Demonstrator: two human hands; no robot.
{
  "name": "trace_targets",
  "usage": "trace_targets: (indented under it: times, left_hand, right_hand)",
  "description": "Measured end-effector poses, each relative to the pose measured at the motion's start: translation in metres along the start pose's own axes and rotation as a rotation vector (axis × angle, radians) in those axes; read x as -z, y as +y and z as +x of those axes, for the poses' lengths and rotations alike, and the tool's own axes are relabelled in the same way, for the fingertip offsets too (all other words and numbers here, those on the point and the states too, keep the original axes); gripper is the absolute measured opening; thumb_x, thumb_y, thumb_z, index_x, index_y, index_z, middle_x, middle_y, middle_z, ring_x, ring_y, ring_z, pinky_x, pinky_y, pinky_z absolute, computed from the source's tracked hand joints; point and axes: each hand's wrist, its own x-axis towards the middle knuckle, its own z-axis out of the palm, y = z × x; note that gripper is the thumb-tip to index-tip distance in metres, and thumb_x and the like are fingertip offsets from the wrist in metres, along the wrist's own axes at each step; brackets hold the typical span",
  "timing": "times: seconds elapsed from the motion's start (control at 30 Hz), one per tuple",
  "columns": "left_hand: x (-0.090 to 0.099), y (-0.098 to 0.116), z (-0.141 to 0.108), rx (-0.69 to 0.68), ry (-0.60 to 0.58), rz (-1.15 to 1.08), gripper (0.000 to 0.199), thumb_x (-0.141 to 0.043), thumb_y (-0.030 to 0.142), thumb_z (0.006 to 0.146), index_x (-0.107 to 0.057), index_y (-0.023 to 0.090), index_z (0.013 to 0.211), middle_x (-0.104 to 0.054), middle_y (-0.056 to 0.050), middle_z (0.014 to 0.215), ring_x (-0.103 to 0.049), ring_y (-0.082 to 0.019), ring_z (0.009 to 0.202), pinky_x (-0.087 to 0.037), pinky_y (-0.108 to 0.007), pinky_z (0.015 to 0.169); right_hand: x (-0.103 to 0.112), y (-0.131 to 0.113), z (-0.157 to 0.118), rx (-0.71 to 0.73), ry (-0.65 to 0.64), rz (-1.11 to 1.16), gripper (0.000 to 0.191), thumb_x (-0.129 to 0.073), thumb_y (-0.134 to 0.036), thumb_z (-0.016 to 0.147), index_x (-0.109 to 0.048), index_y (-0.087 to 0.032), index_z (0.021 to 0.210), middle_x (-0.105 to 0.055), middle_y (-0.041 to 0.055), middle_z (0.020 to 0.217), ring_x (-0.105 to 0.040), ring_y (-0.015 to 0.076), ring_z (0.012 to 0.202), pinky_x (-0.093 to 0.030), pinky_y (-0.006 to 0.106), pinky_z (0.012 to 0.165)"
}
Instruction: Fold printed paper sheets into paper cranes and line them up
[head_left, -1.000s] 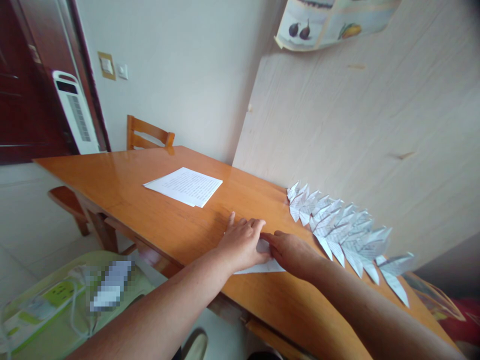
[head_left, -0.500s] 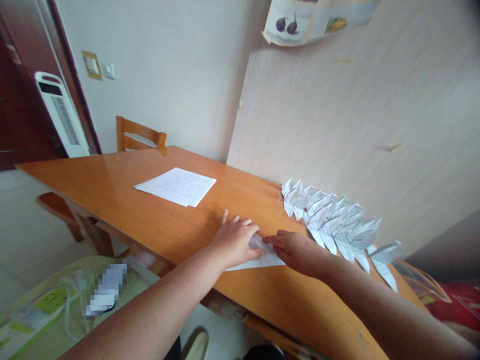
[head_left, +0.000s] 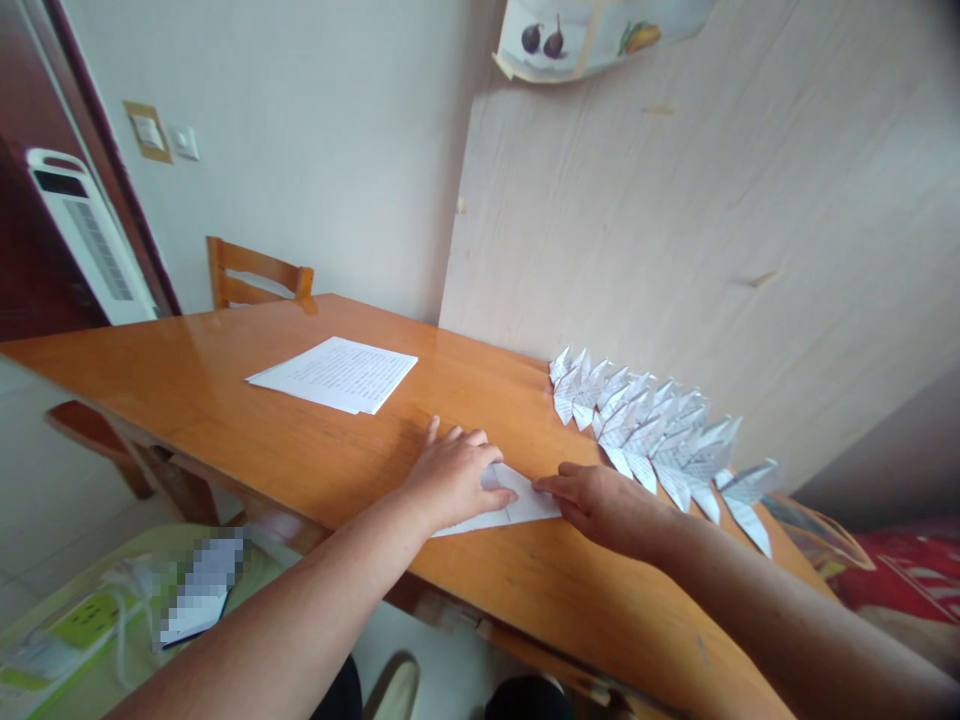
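While folded papers (head_left: 679, 445) stand beyond, partly spread hands (head_left: 454, 478) (head_left: 611, 506) seemingly only press a sheet (head_left: 530, 508).

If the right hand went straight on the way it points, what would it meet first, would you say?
Probably the left hand, at its thumb, across the white paper, though depth is unclear.
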Motion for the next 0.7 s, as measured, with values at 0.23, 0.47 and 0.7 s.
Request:
trace_targets:
  times: [0.23,0.47,0.7]
  left_hand:
    - [-0.001,-0.001,0.000,0.000,-0.001,-0.012,0.043,-0.069,0.065,0.075,-0.070,0.031,0.101,-0.065,-0.004,0.105,-0.056,-0.032,0.109,-0.012,-0.068,0.112]
    - [-0.004,-0.004,0.001,-0.011,0.021,-0.016,0.042,-0.070,0.065,0.075,-0.070,0.031,0.099,-0.065,-0.004,0.104,-0.056,-0.032,0.107,-0.013,-0.068,0.111]
    - [-0.005,-0.005,0.001,-0.014,0.025,-0.027,0.042,-0.071,0.064,0.075,-0.070,0.030,0.099,-0.066,-0.003,0.104,-0.056,-0.031,0.107,-0.012,-0.068,0.111]
  right_hand:
    - [-0.001,0.003,-0.017,-0.039,0.020,0.000,0.034,-0.046,-0.017,0.094,-0.070,-0.024,0.117,-0.067,0.0054,0.097,-0.067,0.0192,0.084,-0.044,0.027,0.071]
    - [-0.004,0.006,-0.031,-0.042,0.041,-0.038,0.033,-0.045,-0.019,0.096,-0.069,-0.027,0.117,-0.066,0.0038,0.093,-0.065,0.0180,0.079,-0.041,0.027,0.065]
    - [-0.005,0.007,-0.040,-0.037,0.067,-0.046,0.028,-0.045,-0.018,0.096,-0.070,-0.024,0.106,-0.063,0.0031,0.091,-0.062,0.0159,0.074,-0.038,0.027,0.063]
